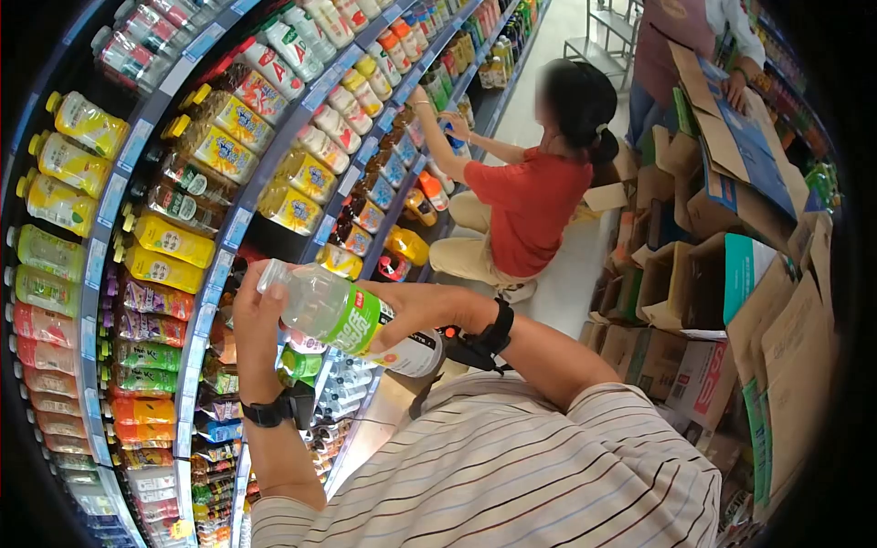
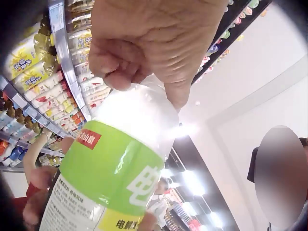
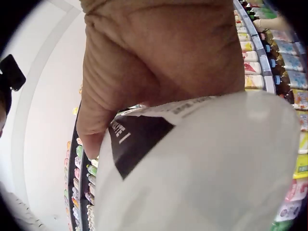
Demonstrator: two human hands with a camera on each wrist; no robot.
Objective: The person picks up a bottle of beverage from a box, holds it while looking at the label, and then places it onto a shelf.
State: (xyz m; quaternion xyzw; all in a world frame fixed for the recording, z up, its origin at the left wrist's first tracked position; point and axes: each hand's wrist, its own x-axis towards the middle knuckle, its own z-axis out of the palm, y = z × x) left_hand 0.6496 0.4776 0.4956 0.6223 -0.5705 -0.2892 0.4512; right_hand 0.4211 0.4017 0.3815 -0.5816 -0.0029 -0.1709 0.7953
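A clear bottle with a green, white and black label (image 1: 358, 316) lies tilted between both hands in the head view, its white cap at the upper left. The left hand (image 1: 258, 315) pinches the cap end; in the left wrist view the fingers and thumb of that hand (image 2: 154, 43) close round the top of the bottle (image 2: 110, 163). Around the labelled lower part curls the right hand (image 1: 425, 313). The right wrist view shows the right hand (image 3: 159, 57) over the bottle's pale base (image 3: 207, 163), its far fingers hidden behind the bottle.
Curved shelves (image 1: 206, 274) of bottled drinks fill the left side. Ahead, a person in a red shirt (image 1: 539, 205) crouches, reaching to a shelf. Open cardboard boxes (image 1: 681, 283) stack along the right. Behind them another person in an apron (image 1: 671, 46) touches flattened cardboard (image 1: 744, 137).
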